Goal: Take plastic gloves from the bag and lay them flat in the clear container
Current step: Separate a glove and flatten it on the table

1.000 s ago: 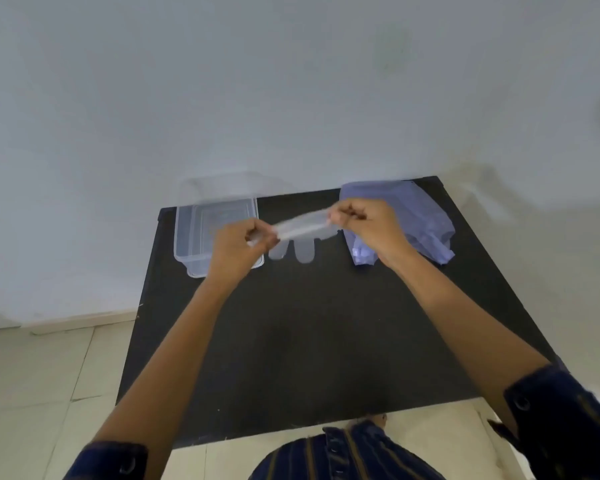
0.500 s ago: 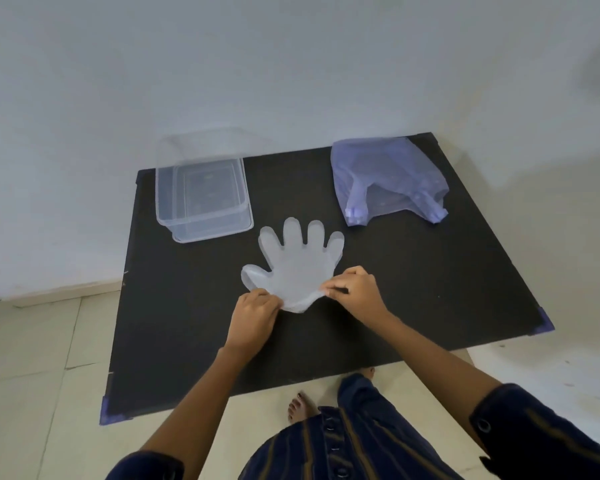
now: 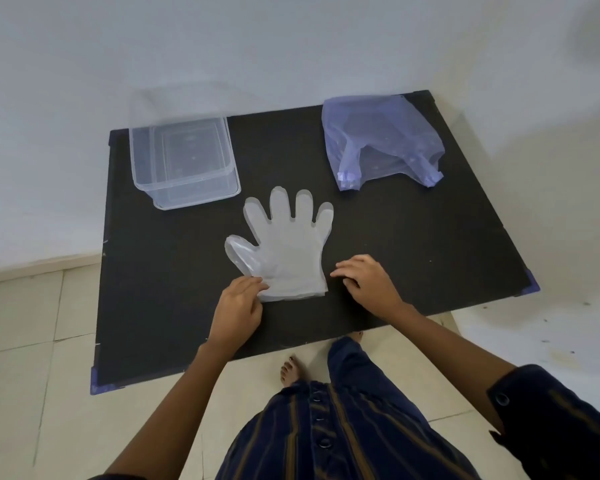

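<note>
My left hand [image 3: 238, 311] rests on the black table [image 3: 413, 244] with its fingertips [image 3: 258, 284] pinching or pressing the near left corner of the plastic glove's cuff; I cannot tell whether the film is truly gripped or only held down. My right hand [image 3: 368, 282] lies just beside the cuff's right edge, fingers loosely curled, holding nothing and not touching the film.

The plastic glove [image 3: 284, 247] is spread flat in the middle of the table, fingers pointing away from me, thumb to the left. It is not yet in the clear container [image 3: 184, 161], which stands open at the far left, near the glove's fingertips but apart from them. I cannot make out any gloves inside it. The bluish plastic bag [image 3: 378, 140] lies slumped at the far right, well apart from the container.

Risks, as I judge them: the film is thin and light, so lifting it by one corner could make it fold, cling to itself or stick to my skin, and it would land crumpled rather than flat. A quick movement could waft it off course. The glove also looks longer than the container's floor, so it might ride up a wall.

No brand, label or writing is readable on the glove, bag or container.
</note>
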